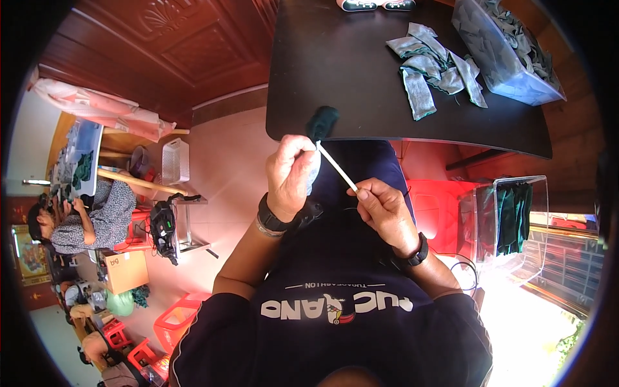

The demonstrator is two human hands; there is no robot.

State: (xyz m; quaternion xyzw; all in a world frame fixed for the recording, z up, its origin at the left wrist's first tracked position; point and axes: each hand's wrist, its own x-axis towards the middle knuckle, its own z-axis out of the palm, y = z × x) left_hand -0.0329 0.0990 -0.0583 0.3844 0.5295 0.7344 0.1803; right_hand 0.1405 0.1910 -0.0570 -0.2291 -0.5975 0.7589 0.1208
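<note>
The dark counter (342, 71) lies just beyond the hands, its near edge close to the left hand (289, 173). Ahead and to the right of both hands, pale strips (420, 97) lie in a loose, overlapping pile on it, and past them a clear bin (525, 89) holds more strips. At the far edge, well ahead of the hands, sits a pair of shoes (377, 6).

Right of the right hand (385, 216) stand a red stool (429, 200) and a clear box (540, 193) with dark green cloth (514, 219) in it. Well left of the hands, across the pinkish floor (216, 138), are a white basket (175, 161), a carton (127, 271) and a seated co-worker (97, 216); a brown door (174, 39) rises ahead and left.

The left hand pinches a dark green piece (324, 121), which juts forward over the counter's near edge. The right hand grips a white stick (338, 168), which slants between the hands, its far end meeting the piece at the left fingertips.
</note>
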